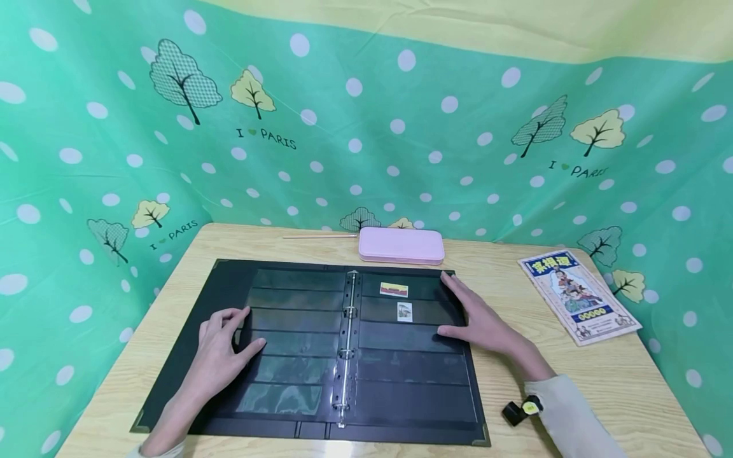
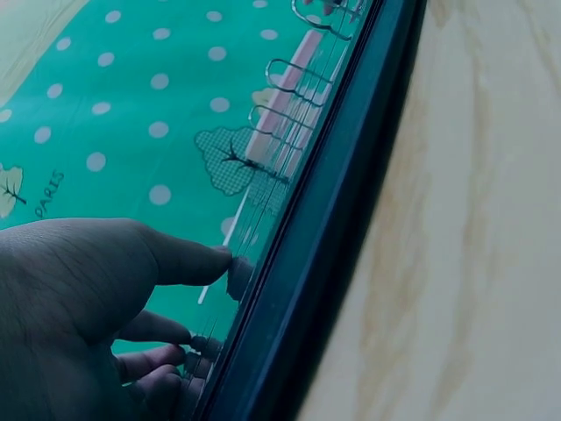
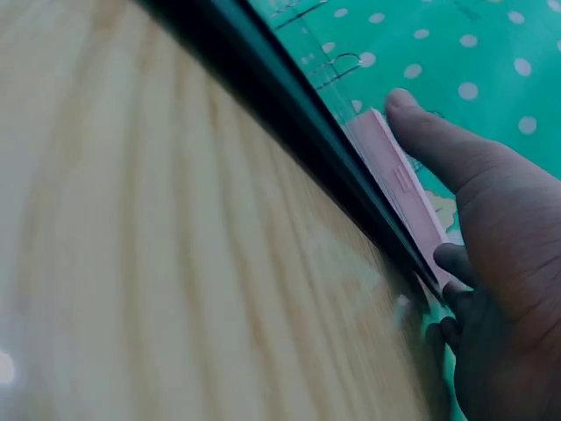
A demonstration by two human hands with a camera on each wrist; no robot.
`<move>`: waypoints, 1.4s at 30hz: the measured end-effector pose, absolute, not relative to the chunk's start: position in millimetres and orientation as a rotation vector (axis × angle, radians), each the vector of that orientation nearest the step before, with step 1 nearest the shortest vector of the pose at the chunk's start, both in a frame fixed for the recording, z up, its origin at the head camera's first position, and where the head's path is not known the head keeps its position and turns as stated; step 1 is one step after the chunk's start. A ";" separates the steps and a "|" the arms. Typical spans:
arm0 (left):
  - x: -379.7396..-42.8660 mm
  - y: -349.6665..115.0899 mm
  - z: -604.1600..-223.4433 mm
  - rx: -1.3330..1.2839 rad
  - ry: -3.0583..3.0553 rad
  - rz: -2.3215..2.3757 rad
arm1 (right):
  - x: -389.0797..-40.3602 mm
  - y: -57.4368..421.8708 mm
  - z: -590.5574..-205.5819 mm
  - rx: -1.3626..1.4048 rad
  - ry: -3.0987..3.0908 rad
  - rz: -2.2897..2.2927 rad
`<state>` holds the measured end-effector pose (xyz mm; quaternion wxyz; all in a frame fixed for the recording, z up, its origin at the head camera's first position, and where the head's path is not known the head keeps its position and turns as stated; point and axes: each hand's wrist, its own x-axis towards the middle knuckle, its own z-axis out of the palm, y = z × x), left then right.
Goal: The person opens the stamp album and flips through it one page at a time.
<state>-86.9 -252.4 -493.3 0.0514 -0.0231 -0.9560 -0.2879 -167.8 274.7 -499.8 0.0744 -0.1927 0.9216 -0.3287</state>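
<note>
A black ring-binder stamp album [image 1: 197, 331] lies spread on the table, with clear-strip pocket pages on both sides of its metal rings [image 1: 346, 353]. Two stamps sit in the upper right-hand page: a red and yellow one [image 1: 394, 289] and a pale one [image 1: 404, 312] below it. My left hand [image 1: 214, 356] rests its thumb and fingertips on the left page near that page's outer edge, fingers loosely bent. At the album's upper right edge is my right hand [image 1: 481, 318], thumb and fingers spread apart over the page border, holding nothing.
Behind the album stand a pink pencil case [image 1: 401, 245] and a thin stick [image 1: 321, 237]. A printed booklet [image 1: 579, 296] lies at the right of the wooden table [image 1: 613, 381]. A small black object [image 1: 513, 413] is beside the right sleeve. Green dotted cloth [image 1: 366, 127] hangs around.
</note>
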 end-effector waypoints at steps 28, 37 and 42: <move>-84.4 -251.7 -498.1 -0.059 -2.875 -0.837 | -164.1 270.5 -503.9 -0.548 2.846 -0.882; -84.7 -252.3 -499.6 -0.072 -2.855 -0.821 | -166.0 268.6 -505.2 -0.638 2.862 -0.934; -85.2 -250.3 -500.6 -0.074 -2.875 -0.833 | -161.6 267.6 -505.1 -0.625 2.904 -0.964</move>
